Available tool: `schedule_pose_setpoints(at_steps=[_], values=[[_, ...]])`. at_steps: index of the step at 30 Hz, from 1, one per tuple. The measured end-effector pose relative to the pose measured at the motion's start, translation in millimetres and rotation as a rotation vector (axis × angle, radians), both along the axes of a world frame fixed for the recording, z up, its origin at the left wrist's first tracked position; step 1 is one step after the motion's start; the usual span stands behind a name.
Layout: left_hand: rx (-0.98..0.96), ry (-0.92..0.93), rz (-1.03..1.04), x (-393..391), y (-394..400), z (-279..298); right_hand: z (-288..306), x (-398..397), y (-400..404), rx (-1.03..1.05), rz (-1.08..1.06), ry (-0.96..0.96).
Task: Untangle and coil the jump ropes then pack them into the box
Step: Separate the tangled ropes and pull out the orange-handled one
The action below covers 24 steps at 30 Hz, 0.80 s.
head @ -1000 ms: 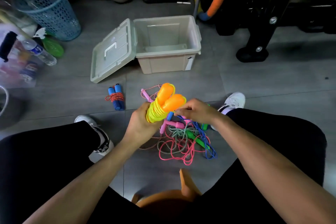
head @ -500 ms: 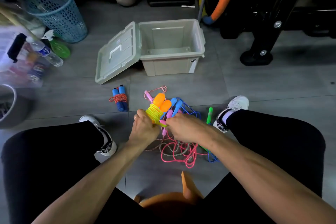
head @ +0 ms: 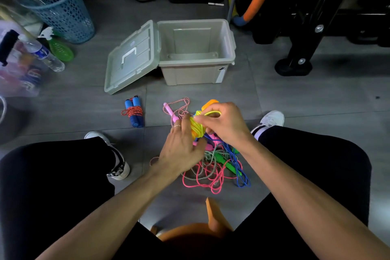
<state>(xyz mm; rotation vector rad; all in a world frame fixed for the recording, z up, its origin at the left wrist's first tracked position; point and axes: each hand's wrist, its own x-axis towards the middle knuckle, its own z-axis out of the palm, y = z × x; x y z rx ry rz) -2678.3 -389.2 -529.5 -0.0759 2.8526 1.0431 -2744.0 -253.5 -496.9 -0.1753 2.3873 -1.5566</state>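
Box [head: 196, 74] open beyond tangled ropes [head: 213, 171]

yellow jump rope [head: 197, 127] with orange handles [head: 209, 104], cord wound in a tight bundle, held between left hand [head: 181, 150] and right hand [head: 223, 124]; one loose yellow loop pinched at the right fingertips. tangled heap of ropes [head: 213, 171] on the floor right under both hands: pink, blue, grey-green cords crossed over each other, a green handle among them (ends not traceable). pink-handled striped rope [head: 176, 107] just beyond the left fingers, uncoiled. coiled rope with blue handles [head: 133, 112], red cord wrapped round them, well left of the left hand. beige box [head: 197, 53] far beyond the hands, open, lid [head: 132, 59] hinged back to its left.
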Motion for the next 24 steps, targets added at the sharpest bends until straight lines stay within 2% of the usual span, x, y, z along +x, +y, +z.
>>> schedule_pose_setpoints(at_steps=[2, 5, 8, 11, 13, 16, 19, 22, 24], values=[[0.168, -0.002, 0.018, -4.5, -4.5, 10.9, 5.1, -4.0, 2.4, -0.054, -0.008, 0.017], [0.331, -0.083, 0.1, -12.5, -21.8, 19.9, 12.1, -8.2, 4.1, 0.013, 0.044, 0.079], [0.546, -0.216, 0.237, -15.1, -34.4, 27.6, 16.3, -3.4, 2.7, 0.007, 0.145, 0.026], [0.617, -0.353, 0.282, -16.1, -36.7, 31.3, 21.4, 0.2, 2.6, 0.008, 0.198, 0.012], [0.487, -0.354, 0.27, -14.9, -34.8, 29.2, 23.7, 0.4, 3.4, 0.117, 0.232, 0.042], [0.214, -0.257, 0.265, -13.6, -32.9, 22.4, 20.2, 4.8, -1.4, 0.374, 0.32, 0.076], [0.009, -0.21, 0.239, -12.4, -29.3, 20.3, 18.4, 8.6, -6.3, 0.549, 0.351, 0.032], [-0.256, -0.215, 0.153, -11.1, -25.9, 14.3, 13.8, 13.6, -7.1, 0.643, 0.38, -0.032], [-0.301, -0.222, 0.162, -12.5, -25.7, 9.6, 10.6, 16.7, -9.9, 0.639, 0.384, -0.051]])
